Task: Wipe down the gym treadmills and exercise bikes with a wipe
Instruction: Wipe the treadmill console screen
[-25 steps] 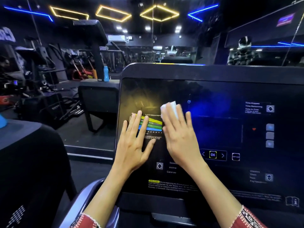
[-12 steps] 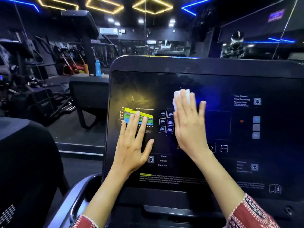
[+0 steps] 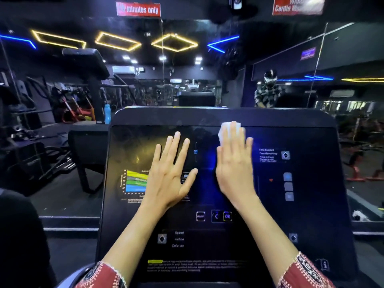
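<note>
The wipe (image 3: 224, 133) was a small white pad, folded and a little rumpled. It lay in the upper centre of the frame, against the top edge of the console (image 3: 311, 215) screen. Only its upper part showed beyond the fingertips. The right hand (image 3: 234, 173) lay flat on it, fingers straight and close together, pressing it to the glass. The left hand (image 3: 168, 179) rested flat on the screen just beside it, left of centre, with fingers spread and holding nothing. The console was dark and glossy, with blue glare at its middle, a coloured chart (image 3: 136, 181) at left and an OK button (image 3: 227, 216) below the hands. A blue bottle (image 3: 107, 113) stood at left behind the console.
</note>
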Available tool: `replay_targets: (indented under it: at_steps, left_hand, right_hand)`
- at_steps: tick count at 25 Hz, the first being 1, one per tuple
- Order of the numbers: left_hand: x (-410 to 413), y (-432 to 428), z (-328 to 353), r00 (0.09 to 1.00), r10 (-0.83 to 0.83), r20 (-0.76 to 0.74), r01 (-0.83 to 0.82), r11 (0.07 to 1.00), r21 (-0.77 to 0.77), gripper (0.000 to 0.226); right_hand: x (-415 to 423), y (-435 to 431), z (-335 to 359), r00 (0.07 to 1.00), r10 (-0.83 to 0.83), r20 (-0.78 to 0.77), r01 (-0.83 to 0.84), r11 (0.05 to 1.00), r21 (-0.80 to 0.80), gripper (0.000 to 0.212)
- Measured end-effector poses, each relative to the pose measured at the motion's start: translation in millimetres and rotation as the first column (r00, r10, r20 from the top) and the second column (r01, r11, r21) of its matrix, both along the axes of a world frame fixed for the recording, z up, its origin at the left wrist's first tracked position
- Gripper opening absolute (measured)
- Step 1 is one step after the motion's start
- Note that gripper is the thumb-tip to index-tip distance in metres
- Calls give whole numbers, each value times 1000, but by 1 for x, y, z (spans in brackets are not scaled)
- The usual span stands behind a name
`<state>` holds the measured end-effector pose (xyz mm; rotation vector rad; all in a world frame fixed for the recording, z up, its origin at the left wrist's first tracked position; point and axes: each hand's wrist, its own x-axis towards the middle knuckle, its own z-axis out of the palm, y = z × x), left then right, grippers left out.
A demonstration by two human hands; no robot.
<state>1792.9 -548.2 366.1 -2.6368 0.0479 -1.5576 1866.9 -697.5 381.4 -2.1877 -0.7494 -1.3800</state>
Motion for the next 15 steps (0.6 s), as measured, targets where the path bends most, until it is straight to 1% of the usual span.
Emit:
replay_targets:
  at_steps: [2,3,5,6,8,9,10,12,13,15]
  left_hand:
    - [7,-1,10,1000,8,24,-7,1000,-25,70]
    - [9,0,14,999,8,33,-7,999,-43,71]
    - [9,6,21,998,24,52,-20,997,-79,71]
    - [9,10,23,998,31,61,-25,996,-89,70]
    - [7,18,25,998,17,59,-12,996,-88,70]
    - [6,20,26,998,6,55,-2,997,-83,70]
    - [6,21,26,998,0,55,4,997,-77,69]
    - [6,21,27,998,-2,61,6,997,-72,69]
    - [7,21,27,998,-3,65,7,998,-70,68]
    - [8,20,28,998,-5,65,9,998,-56,68]
  right_hand:
    - [3,9,9,995,64,73,-57,994,-98,52]
    - [5,12,13,995,58,83,-49,993,-103,52]
    - [6,18,23,999,27,28,-26,999,-20,52]
    - [5,23,27,999,50,16,-50,999,-3,53]
    - [2,34,35,988,139,67,-136,989,-51,52]
    - [3,38,38,983,151,101,-144,987,-73,52]
    - [6,41,43,985,132,109,-125,990,-63,52]
    - [12,44,54,993,93,69,-92,996,-18,53]
    - [14,45,57,992,107,67,-104,993,-46,52]
    - [21,43,56,977,167,135,-143,975,-167,49]
